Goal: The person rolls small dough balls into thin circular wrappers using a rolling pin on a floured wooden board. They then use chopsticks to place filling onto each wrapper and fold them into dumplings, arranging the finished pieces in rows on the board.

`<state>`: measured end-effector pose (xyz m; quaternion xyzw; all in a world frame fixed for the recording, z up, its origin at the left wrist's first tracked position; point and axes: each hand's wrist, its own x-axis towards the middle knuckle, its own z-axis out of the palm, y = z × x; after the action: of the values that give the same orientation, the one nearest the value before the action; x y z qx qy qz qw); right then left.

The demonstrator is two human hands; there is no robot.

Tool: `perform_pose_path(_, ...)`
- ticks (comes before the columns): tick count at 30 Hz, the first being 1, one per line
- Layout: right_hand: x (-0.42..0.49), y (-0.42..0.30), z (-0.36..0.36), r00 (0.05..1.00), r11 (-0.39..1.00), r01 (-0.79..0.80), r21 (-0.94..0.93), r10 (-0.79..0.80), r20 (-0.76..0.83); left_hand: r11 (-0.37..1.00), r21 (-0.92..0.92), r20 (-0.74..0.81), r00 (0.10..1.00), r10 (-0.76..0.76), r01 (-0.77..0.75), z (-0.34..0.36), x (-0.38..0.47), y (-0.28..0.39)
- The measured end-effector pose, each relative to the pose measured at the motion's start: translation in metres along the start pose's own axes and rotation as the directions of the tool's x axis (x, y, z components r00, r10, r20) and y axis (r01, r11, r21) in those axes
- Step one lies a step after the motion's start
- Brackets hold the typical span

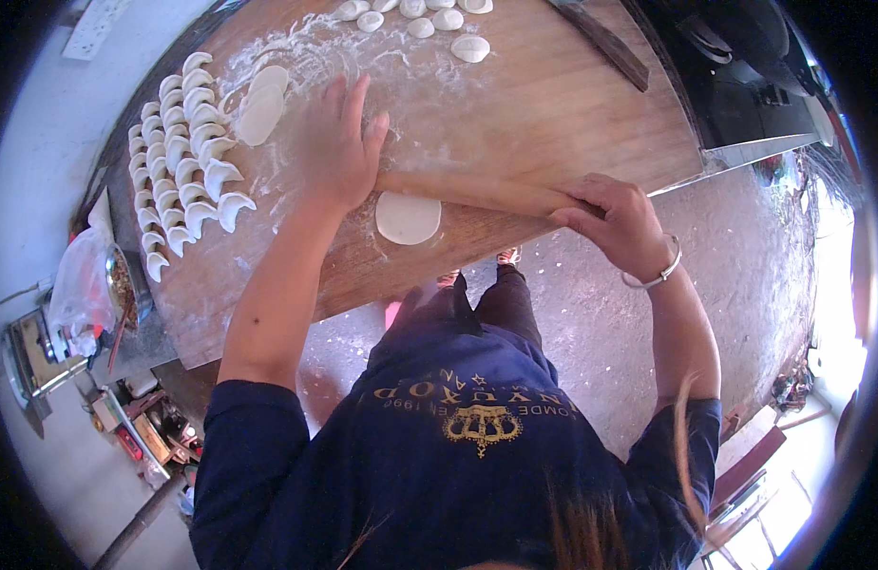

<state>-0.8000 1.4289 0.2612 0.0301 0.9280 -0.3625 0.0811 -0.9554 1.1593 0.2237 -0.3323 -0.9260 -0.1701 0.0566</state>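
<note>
My right hand (603, 217) grips one end of a wooden rolling pin (474, 191), which lies across the front part of a wooden board. A flat round dough wrapper (408, 218) rests by the pin, partly behind it. My left hand (346, 142) is spread and slightly blurred, its heel at the pin's other end; whether the pin continues under the palm is hidden. Just left of those fingers, a few rolled wrappers (262, 114) overlap on the floured wood. Small pressed dough discs (448, 19) sit at the far edge, one disc (470, 48) apart from them.
Rows of folded dumplings (186, 153) cover the left of the wooden board (553, 107). Beyond its left edge stand a bowl of filling (120, 278) with chopsticks and a plastic bag (83, 285). A dark wooden strip (606, 43) lies at the far right, near a black appliance (724, 78).
</note>
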Motion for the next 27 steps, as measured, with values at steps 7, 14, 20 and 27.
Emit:
perform_pose_path(7, -0.011, -0.012, -0.004, 1.0, 1.0, 0.027, -0.005, -0.027, 0.012, 0.998, 0.001, 0.095, 0.994, -0.063, 0.063, -0.023, -0.019, 0.027)
perform_pose_path(14, -0.007, 0.004, -0.004, 0.994, 0.996, 0.085, 0.011, -0.086, 0.062, 0.989, -0.119, -0.015, 0.996, 0.09, -0.091, -0.017, -0.003, 0.028)
perform_pose_path(20, -0.026, -0.015, 0.011, 0.992, 0.997, 0.079, 0.023, -0.08, 0.096, 0.957, -0.272, 0.122, 0.99, -0.065, 0.096, 0.0, -0.057, 0.03)
perform_pose_path(27, -0.044, -0.031, -0.003, 0.998, 0.998, 0.04, -0.04, -0.037, 0.053, 0.863, -0.343, 0.404, 0.888, -0.221, 0.37, 0.006, -0.037, 0.021)
